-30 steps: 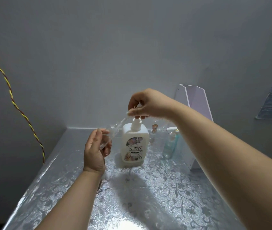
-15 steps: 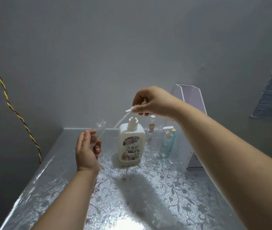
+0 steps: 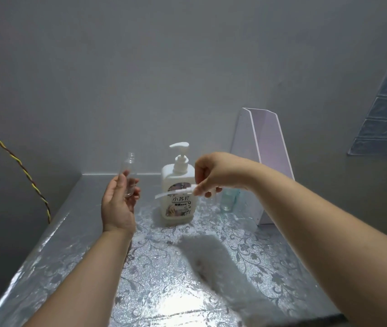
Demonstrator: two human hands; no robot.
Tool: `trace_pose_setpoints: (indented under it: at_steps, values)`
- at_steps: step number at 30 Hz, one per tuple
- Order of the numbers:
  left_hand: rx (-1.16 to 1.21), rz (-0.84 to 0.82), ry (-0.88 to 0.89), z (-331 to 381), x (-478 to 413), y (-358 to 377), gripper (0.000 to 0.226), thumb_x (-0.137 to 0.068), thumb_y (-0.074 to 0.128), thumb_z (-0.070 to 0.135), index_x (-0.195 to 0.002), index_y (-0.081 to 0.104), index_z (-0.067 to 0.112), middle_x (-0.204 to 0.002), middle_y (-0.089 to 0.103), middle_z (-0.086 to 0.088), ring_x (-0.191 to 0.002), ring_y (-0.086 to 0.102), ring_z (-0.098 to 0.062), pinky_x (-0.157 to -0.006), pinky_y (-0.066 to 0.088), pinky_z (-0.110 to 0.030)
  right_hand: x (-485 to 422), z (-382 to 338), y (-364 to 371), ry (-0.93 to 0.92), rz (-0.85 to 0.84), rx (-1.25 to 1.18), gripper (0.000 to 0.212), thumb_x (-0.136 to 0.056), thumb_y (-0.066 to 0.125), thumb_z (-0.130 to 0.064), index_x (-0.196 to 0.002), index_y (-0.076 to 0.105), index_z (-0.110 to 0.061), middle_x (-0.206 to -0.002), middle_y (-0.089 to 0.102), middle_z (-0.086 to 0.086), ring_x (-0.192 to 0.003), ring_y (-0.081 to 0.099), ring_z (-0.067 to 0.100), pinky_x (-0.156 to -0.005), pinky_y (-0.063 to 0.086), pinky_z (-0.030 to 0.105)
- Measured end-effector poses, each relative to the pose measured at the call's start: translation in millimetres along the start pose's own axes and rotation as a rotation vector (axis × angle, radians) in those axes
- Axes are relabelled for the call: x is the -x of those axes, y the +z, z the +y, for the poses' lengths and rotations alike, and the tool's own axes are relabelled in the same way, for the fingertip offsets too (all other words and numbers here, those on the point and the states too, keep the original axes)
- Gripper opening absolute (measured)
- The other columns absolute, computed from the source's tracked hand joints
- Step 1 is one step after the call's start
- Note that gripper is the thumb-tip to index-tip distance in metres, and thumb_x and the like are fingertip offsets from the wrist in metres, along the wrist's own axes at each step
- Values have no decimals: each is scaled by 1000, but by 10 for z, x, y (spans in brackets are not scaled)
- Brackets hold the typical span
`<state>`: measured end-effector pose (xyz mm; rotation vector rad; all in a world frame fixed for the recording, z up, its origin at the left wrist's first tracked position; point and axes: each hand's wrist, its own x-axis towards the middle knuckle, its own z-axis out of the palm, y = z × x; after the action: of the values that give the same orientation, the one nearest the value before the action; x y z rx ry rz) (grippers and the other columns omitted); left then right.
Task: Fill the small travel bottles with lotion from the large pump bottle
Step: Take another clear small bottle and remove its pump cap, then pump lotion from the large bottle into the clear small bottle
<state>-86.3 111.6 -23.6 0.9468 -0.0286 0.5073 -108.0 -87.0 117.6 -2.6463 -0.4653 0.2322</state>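
Head view: fingers of your left hand (image 3: pixel 117 206) wrap the small clear plastic travel bottle (image 3: pixel 129 168); your right hand (image 3: pixel 216 173) pinches a white tubed cap (image 3: pixel 173 192). Park it first, keeping the bottle upright.

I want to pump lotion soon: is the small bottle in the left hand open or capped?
Open: the small bottle shows a bare neck, and the right hand pinches a white cap with tube.
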Motion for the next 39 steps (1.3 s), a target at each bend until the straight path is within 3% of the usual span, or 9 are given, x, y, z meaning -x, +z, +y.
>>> trace_pose_setpoints:
  at_steps: [5,9,11,15,22,26,32,35,39]
  values:
    - [-22,-16,-8,-31,-21,-12,23,-100,49,28,-117,61,18,-92,63,5,-76,59,-4,-67,49,-14,-54,246,291,67,-120,76,21,-79,75,-17,-99,67,-14,-91,74,8,-74,65,16,-61,52,21]
    - [-58,-25,-5,-55,-30,-1,24,-97,52,29,-117,61,19,-94,64,6,-83,60,-4,-73,46,-15,-131,360,517,98,-133,213,31,-77,77,-21,-107,70,-15,-101,74,6,-89,71,21,-80,59,30]
    - [-66,-33,1,-50,-25,10,26,-92,57,34,-113,62,21,-96,65,6,-87,60,-4,-78,45,-17,-157,376,582,92,-118,295,31,-77,76,-25,-107,71,-16,-103,74,2,-93,69,19,-87,55,30]
    - [-75,-34,0,-48,-50,9,29,-79,65,39,-104,67,24,-95,70,10,-91,61,-5,-86,45,-21,-202,376,637,94,-110,400,32,-75,76,-27,-105,71,-18,-105,72,0,-87,63,17,-77,50,27]
    - [-92,-87,-36,-60,-60,-10,44,-71,75,37,-112,67,23,-117,69,3,-113,61,-12,-102,45,-28,-207,225,330,100,-74,413,42,-81,73,-21,-121,65,-10,-123,66,4,-113,62,24,-101,47,35]
    - [-108,-90,-28,-70,-74,12,52,-77,71,23,-127,60,11,-117,69,6,-112,62,-9,-103,46,-27,-250,108,114,117,112,415,27,-88,54,-11,-109,71,-9,-110,71,10,-102,65,27,-91,54,34]
    - [-166,-137,-11,-65,-30,42,58,-76,70,24,-131,58,10,-117,68,7,-107,63,-7,-93,53,-26,-478,-80,-111,133,597,42,29,-76,46,-2,-83,71,-17,-93,71,10,-89,65,32,-82,57,38]
    - [-193,-159,18,-59,4,79,50,-79,67,20,-129,59,15,-115,67,8,-105,63,-9,-83,56,-22,-590,-212,-163,96,654,15,32,-75,45,-2,-88,71,-14,-97,71,10,-92,63,31,-83,56,35]
    - [-218,-176,25,-67,-2,78,40,-78,69,22,-117,64,28,-113,70,9,-99,67,-5,-77,56,-21,-799,-343,-188,70,590,-25,29,-78,47,-2,-91,72,-10,-97,71,11,-94,64,31,-81,57,34]
